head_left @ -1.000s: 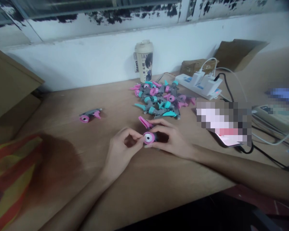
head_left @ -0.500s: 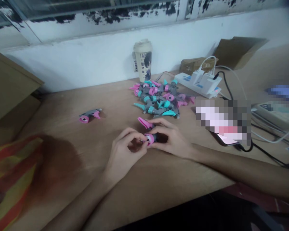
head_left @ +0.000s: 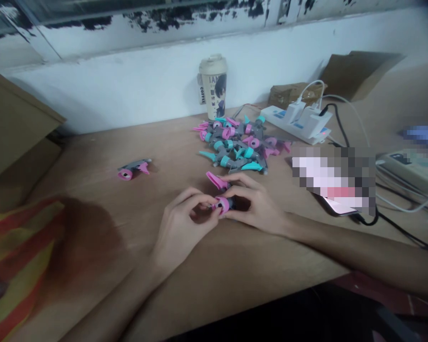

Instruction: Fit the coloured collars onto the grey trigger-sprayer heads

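Note:
Both my hands meet at the middle of the wooden table (head_left: pixel 235 266) around one spray nozzle head (head_left: pixel 221 203) with a pink round cap and pink trigger. My right hand (head_left: pixel 251 204) wraps its grey body from the right. My left hand (head_left: pixel 185 223) pinches at the pink cap with thumb and fingertips. Just beyond them lies a pile of grey, pink and teal nozzle heads (head_left: pixel 237 142). A single pink and grey nozzle head (head_left: pixel 133 169) lies apart to the left.
A cream coffee cup (head_left: pixel 213 88) stands at the wall behind the pile. A white power strip (head_left: pixel 299 124) with chargers and cables sits at the right, beside a blurred phone (head_left: pixel 333 178). Cardboard boxes (head_left: pixel 14 128) stand at the left, striped cloth (head_left: pixel 10 266) at the near left.
My left fingers have closed in over the pink cap, partly covering its face. The nozzle head and right hand have stayed in nearly the same spot.

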